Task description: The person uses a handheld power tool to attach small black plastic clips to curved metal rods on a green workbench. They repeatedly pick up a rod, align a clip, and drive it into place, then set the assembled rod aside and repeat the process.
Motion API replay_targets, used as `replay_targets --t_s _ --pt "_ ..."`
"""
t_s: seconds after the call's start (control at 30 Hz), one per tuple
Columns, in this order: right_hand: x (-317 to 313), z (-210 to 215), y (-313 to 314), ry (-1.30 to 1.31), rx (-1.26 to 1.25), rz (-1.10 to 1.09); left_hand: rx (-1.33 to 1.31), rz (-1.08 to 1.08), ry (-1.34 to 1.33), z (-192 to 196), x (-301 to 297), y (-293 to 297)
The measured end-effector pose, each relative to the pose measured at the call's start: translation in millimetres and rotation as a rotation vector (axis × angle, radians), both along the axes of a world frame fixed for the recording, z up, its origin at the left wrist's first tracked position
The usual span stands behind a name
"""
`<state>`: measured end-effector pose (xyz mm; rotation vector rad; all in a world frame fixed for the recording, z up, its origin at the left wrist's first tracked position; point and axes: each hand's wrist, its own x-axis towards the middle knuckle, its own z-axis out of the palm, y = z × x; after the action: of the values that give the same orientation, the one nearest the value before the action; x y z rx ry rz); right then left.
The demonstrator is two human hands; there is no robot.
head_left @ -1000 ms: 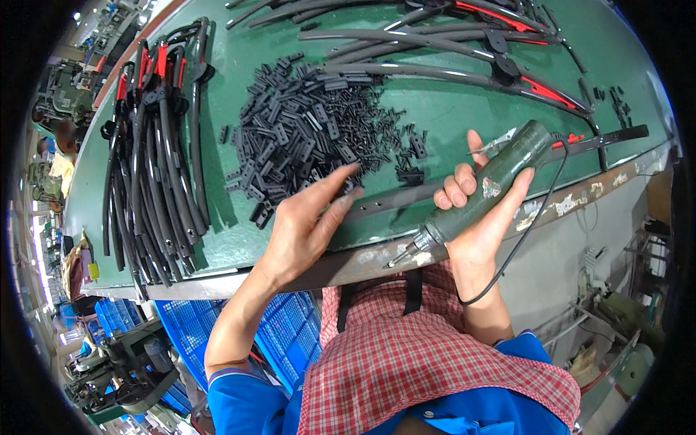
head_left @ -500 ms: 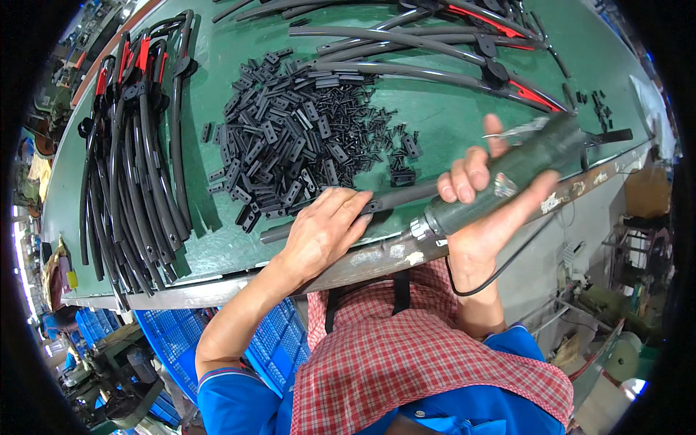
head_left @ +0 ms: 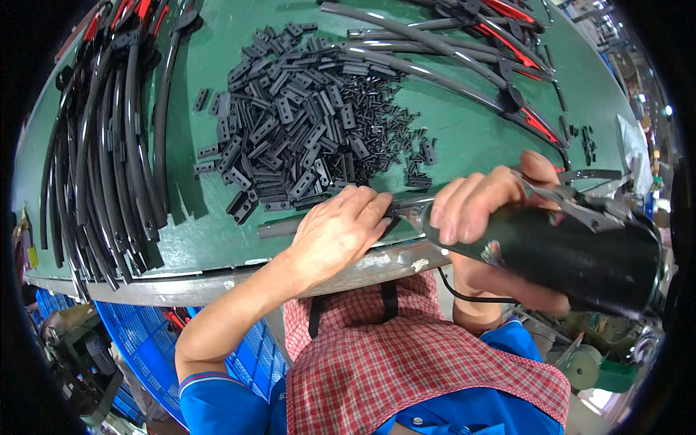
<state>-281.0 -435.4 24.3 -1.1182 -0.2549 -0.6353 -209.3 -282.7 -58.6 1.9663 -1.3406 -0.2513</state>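
Note:
My left hand (head_left: 337,232) is closed over a dark grey tube (head_left: 278,230) lying along the table's near edge, its fingertips close to the tool's tip. In my right hand (head_left: 482,203) is an electric screwdriver (head_left: 573,250) with a thick dark green body, held nearly level. Its nose points left and meets the tube area just beside my left fingers; the exact contact is hidden. Beyond my hands lies a heap of small black two-holed blocks (head_left: 286,134), with loose dark screws (head_left: 388,109) spread along its right side.
A bundle of black curved tube frames (head_left: 109,159) with red parts lies at the left. More such frames (head_left: 449,83) lie at the far right, on the green table (head_left: 199,61). A black cord (head_left: 475,298) hangs below the screwdriver. Blue plastic baskets (head_left: 145,348) stand under the table edge.
The screwdriver has swung from a raised slant to nearly level, its nose moving toward the tube by my left fingers. My left hand keeps its hold, and the view has shifted.

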Motion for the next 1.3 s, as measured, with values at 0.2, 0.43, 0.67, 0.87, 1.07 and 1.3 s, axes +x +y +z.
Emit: replay_targets --t_s 0.2,0.43,0.67,0.87,1.07,1.3 --pt "12 10 -1 0.05 -0.213 0.218 -0.055 -0.012 0.018 -6 1 1" --pt "25 3 -26 0.108 -0.097 0.326 -0.076 -0.038 -0.016 1 7 2" --pt "39 -38 -33 0.003 0.214 -0.122 -0.048 -0.014 -0.005 -3 3 1" --pt "49 -39 -9 0.14 -0.004 -0.269 -0.199 0.093 0.083 2 5 1" --pt "29 1 -4 -0.037 0.09 -0.216 -0.285 0.265 0.403 9 9 2" --pt "24 5 -3 -0.083 0.228 -0.191 -0.32 0.282 0.541 6 11 3"
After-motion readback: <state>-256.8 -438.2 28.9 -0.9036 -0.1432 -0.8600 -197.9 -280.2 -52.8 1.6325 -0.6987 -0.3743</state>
